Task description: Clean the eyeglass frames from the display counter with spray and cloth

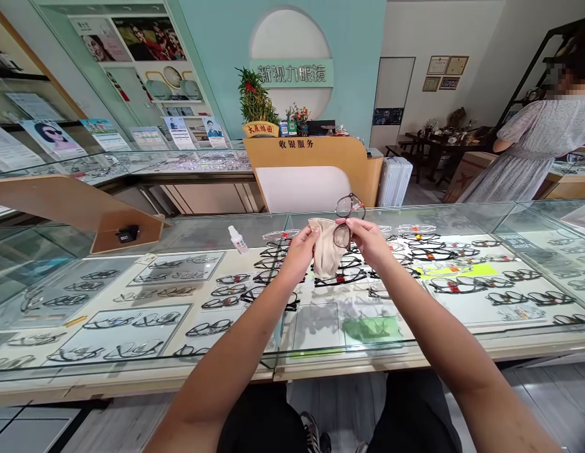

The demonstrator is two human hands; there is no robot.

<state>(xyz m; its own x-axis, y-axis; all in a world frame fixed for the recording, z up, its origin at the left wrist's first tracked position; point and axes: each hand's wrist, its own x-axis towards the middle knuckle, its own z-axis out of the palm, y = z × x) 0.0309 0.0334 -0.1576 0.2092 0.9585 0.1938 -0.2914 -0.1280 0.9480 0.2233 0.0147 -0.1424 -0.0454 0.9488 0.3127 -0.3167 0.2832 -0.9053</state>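
Above the glass display counter, my left hand (299, 251) pinches a beige cloth (326, 251), which hangs down between my two hands. The fingers of my right hand (368, 239) are closed on a pair of dark-framed glasses (350, 206) with a small red-orange label on a lens. One lens points up and away; the other sits lower, beside the cloth's right edge. Whether the cloth touches that lens is hard to tell. A small white spray bottle (238, 240) stands on the glass to the left of my left hand.
Rows of glasses (226, 290) lie inside the glass counter (283, 363). A wooden panel (75, 201) juts in from the left. Beyond are a reception desk (316, 151) and a silver suitcase (395, 181). A person (538, 138) in a light dress stands at the far right.
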